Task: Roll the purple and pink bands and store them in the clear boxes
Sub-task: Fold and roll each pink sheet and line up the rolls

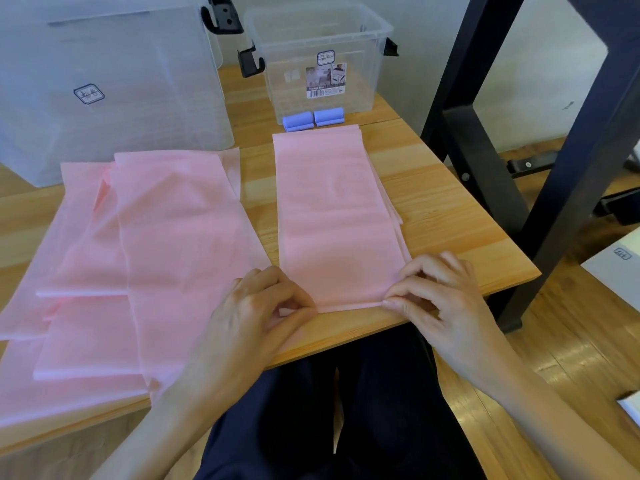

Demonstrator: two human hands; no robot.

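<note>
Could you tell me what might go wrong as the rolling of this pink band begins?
Both hands, left hand and right hand, pinch the near edge of the pink band, which lies close to the table edge; the first turn may start crooked. Loose layers fan out at the band's right side and could roll unevenly. The far end almost touches the purple rolls and may nudge them.

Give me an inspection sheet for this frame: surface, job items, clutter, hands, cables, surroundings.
Surface: wooden table, bands and boxes on it.
Job items: pink band flat, near edge just starting to roll; pink pile to its left; two purple rolls against the small box; big box back left. No bands visible inside the small box.
Clutter: nothing seen.
Hands: left hand and right hand pinch the band's near edge.
Cables: nothing seen.
Surroundings: black frame on the right, wood floor.
</note>
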